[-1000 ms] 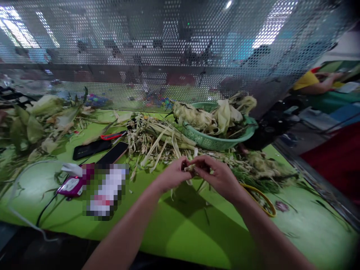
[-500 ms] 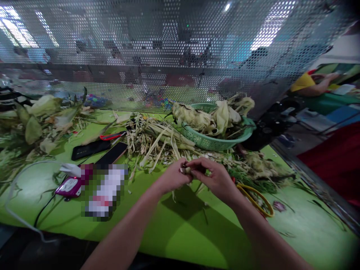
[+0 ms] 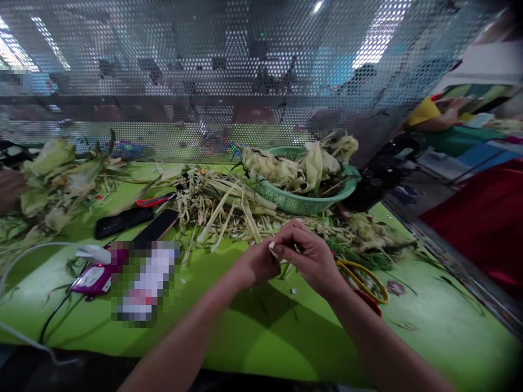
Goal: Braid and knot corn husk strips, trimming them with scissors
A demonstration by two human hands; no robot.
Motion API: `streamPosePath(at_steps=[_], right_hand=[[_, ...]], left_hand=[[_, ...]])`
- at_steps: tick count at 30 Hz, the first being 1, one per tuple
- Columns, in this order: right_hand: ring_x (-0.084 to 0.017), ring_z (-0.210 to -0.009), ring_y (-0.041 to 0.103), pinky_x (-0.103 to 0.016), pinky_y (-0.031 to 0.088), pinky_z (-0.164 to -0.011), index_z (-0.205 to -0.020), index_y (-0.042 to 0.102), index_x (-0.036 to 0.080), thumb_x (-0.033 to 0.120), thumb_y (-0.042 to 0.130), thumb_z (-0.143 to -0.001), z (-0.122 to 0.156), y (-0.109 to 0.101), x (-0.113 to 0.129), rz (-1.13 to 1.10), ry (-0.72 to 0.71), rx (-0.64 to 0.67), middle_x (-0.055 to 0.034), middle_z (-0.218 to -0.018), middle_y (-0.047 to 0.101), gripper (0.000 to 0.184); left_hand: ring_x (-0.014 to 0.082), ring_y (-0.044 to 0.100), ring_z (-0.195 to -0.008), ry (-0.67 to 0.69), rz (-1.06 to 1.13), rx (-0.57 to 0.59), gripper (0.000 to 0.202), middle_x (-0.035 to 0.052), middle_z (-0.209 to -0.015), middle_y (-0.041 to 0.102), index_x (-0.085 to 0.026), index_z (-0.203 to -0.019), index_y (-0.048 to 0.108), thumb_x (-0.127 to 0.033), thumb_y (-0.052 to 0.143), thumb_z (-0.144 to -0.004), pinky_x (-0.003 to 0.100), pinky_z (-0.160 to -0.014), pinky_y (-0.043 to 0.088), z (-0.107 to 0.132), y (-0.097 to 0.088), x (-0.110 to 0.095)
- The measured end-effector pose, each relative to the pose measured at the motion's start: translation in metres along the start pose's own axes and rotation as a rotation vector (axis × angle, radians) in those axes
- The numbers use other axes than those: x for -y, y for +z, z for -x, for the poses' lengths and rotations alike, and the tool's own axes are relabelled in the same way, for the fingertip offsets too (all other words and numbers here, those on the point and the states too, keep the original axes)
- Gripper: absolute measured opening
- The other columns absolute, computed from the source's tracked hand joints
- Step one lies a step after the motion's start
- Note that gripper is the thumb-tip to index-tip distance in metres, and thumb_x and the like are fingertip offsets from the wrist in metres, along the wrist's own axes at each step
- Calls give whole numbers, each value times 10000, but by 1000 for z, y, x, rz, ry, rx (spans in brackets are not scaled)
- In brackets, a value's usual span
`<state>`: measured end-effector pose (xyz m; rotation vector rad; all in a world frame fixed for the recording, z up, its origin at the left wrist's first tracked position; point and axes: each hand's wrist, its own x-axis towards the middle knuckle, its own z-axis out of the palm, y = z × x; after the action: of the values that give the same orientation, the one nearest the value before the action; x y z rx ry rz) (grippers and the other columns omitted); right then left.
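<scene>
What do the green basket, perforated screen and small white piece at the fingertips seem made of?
Green basket: likely moulded plastic, low sheen, its side pierced by small openings.
Perforated screen: probably metal sheet, grey with a dull sheen and rows of holes.
Small white piece at the right hand: perhaps plant matter, pale; too small to tell its finish.

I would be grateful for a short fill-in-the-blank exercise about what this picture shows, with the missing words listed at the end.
1. The left hand and right hand are close together above a table coloured ____.
2. The small piece at the right hand's fingertips is coloured ____.
3. The screen behind the basket is pierced by many small ____.

Missing words: green; white; holes.
</scene>
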<state>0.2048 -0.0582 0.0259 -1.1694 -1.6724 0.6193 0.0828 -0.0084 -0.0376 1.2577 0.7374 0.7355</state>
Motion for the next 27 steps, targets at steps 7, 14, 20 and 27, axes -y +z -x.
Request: streamPosePath(at_steps=[7,14,20,27], right_hand=[[-165,-682,524,-276,417,-585,-1035,621,234,337,567,-857,-1,-16,-3,43,107,-246,-39,-826,603,212],[-143,-636,565,-251,452,-575,-901,626,190,292,598,-818,-5,-9,-26,4,210,-38,-21,-764,632,135],[-162,-720,596,-271,469,-671,-873,641,189,268,605,-809,-6,-7,-31,21,153,-82,-20,-778,654,108],[-177,-750,594,-276,454,-649,-911,689,166,378,615,-790,-10,-9,-29,-115,259,7,-45,-834,662,255]], left_hand=[[115,513,-740,-65,191,-13,247,3,-813,575,-178,-829,569,-286,719,-665,229,-669,392,8,-7,-20],[63,451,-591,-87,259,-76,282,-27,-737,524,-211,-908,551,-308,705,-692,165,-526,352,12,-11,-29],[55,416,-564,-93,282,-105,258,-44,-687,454,-200,-828,525,-443,602,-787,155,-521,363,10,-13,-23],[75,456,-626,-78,227,33,338,-16,-752,533,-216,-1044,579,-433,614,-788,175,-581,378,12,-10,-22]])
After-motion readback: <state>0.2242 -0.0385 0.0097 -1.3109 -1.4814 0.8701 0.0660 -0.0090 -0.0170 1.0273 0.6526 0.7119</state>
